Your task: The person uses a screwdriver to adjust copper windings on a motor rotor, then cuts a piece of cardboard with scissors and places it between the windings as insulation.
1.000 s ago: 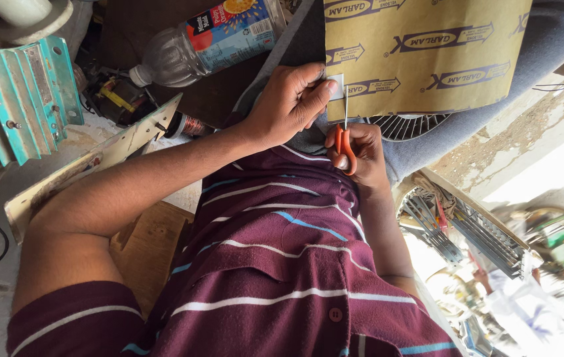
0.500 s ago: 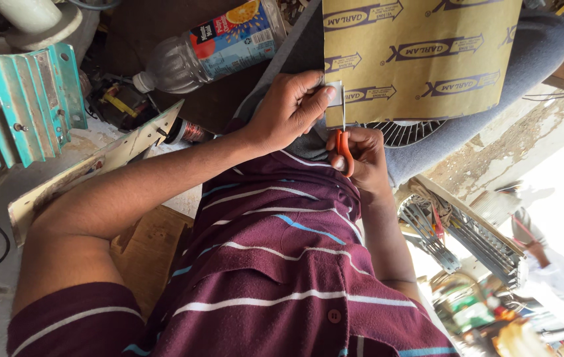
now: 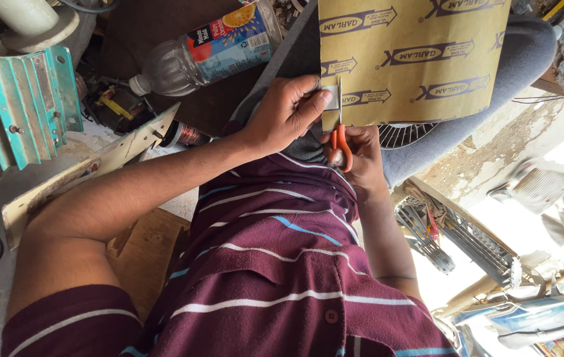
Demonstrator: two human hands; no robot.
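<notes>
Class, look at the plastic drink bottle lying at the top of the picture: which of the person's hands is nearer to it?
Left. The left hand pinches the tan sheet's edge just beside the plastic bottle; the right hand holds the orange-handled scissors beyond it, farther away.

Matt tan paper sheet point(image 3: 414, 59), glossy orange plastic scissor handles point(image 3: 341, 147) with metal blades, clear plastic bottle point(image 3: 206, 53)

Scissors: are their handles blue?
No, the scissors in the right hand have orange handles, with the blades at the edge of the yellow-brown sheet.
</notes>
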